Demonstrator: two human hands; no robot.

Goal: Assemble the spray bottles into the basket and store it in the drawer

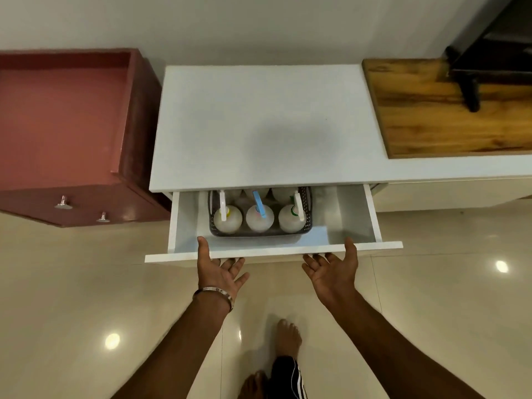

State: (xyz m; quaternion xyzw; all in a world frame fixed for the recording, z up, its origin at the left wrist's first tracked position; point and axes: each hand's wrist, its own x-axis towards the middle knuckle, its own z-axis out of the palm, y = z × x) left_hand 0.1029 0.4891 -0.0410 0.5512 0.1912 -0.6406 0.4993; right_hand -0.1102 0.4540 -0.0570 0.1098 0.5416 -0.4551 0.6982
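The open drawer (273,251) is being touched at its front by the left hand (218,269) and right hand (334,269), fingers spread, nothing grasped; the basket (259,233) of spray bottles (259,218) is being kept inside.

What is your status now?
Hands open: left hand, right hand, thumbs on drawer front. Inside drawer: basket of spray bottles. Nothing visible blocks closing.

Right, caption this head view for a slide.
Open drawer, basket of spray bottles inside, left hand and right hand at its front.

Basket (260,232) of bottles (259,218) sits in drawer (273,250).
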